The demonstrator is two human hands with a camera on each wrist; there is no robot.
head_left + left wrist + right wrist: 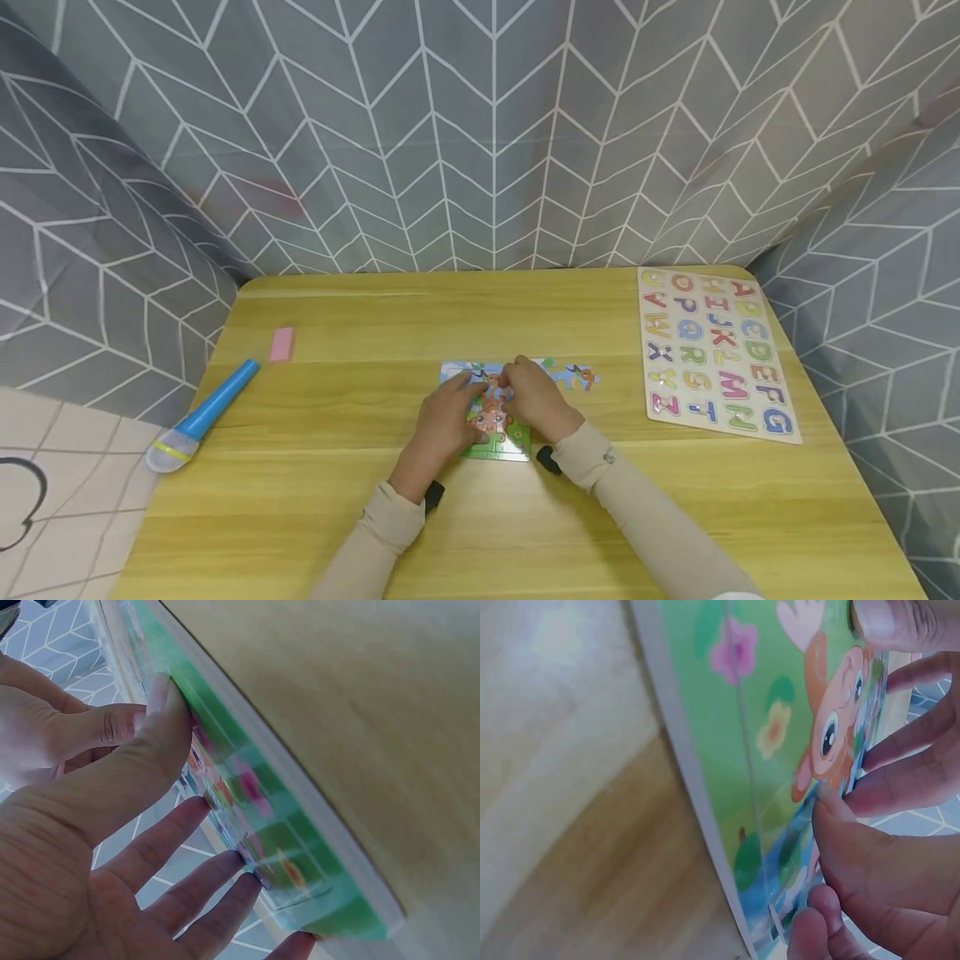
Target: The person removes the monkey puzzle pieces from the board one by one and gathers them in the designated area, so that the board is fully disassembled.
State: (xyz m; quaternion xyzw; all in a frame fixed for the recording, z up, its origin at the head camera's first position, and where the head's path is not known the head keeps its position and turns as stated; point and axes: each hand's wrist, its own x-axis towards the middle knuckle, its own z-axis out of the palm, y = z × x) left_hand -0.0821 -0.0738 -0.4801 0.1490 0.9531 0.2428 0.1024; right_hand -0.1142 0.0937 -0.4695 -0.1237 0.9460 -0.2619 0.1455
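A jigsaw puzzle with a big-eyed brown monkey, flowers and a green border lies on the table between both hands. My left hand rests over its left side. In the left wrist view its fingers are spread, and fingertips touch the puzzle's edge and face. My right hand works at the upper right part, fingers bent. In the right wrist view its thumb and fingertips close around a puzzle piece, mostly covered by them. Another loose puzzle piece lies just right of the puzzle.
An alphabet board with coloured letters lies at the table's right. On the left are a pink block and a blue toy microphone. A grey patterned curtain hangs behind the wooden table.
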